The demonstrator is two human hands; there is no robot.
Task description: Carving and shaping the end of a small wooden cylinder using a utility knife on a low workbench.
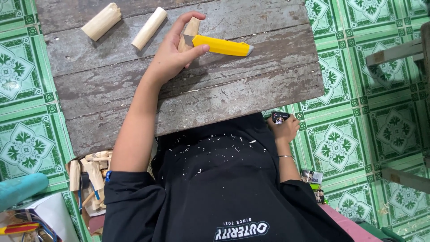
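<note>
Center top of frame, my left hand (pixel 172 56) pinches a yellow utility knife (pixel 221 45) against a short wooden stick (pixel 191 30); my right hand (pixel 283 129) clasps a small black object (pixel 280 118). Shavings (pixel 210 154) dot my shirt, which suggests whittling is underway, while two pale sticks (pixel 125 24) wait at upper left on the weathered plank table (pixel 251 85).

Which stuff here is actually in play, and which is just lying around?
In play: left hand holding a wood piece and yellow knife over the board; right hand gripping a small black object.

Lying about: two sticks on the board, wooden bits and small boxes on the floor.
</note>
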